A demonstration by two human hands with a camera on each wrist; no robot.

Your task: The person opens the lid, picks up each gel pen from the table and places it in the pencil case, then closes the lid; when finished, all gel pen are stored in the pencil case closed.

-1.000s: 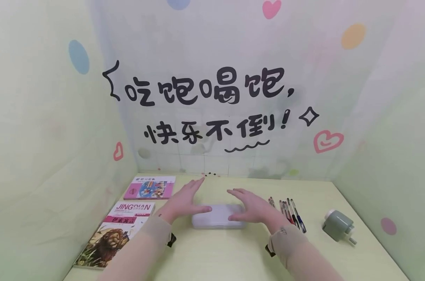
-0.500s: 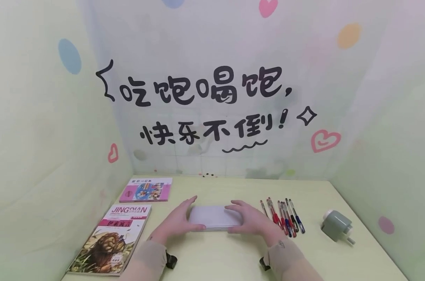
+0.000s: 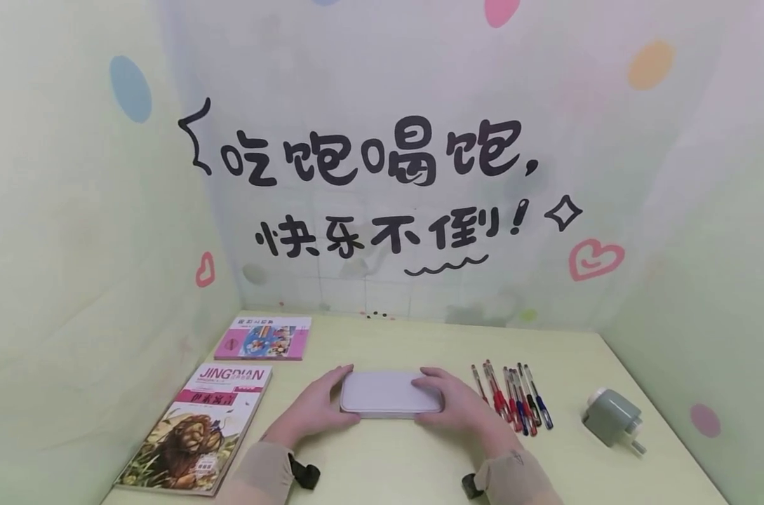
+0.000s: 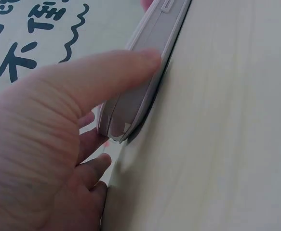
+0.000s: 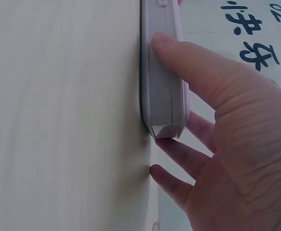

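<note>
A pale lilac oblong case (image 3: 391,393) with rounded corners lies flat at the middle of the table, long side toward me. My left hand (image 3: 311,410) grips its left end. In the left wrist view the thumb presses the near side of the case (image 4: 130,107), which has a seam along it, and the fingers reach behind the end. At the opposite end my right hand (image 3: 466,409) holds it the same way. The right wrist view shows that thumb on the near side of the case (image 5: 161,96) and fingertips at the end corner.
Several pens (image 3: 514,403) with red, blue and black grips lie right of the case. A grey-green pencil sharpener (image 3: 612,419) with a crank stands farther right. At left are a lion-cover book (image 3: 192,431) and a pink book (image 3: 264,339). Fabric walls (image 3: 394,294) enclose the table.
Both hands have come down and inward from hovering open over the case, and now grip its two ends. The view has shifted slightly; the books, pens and sharpener stay in place.
</note>
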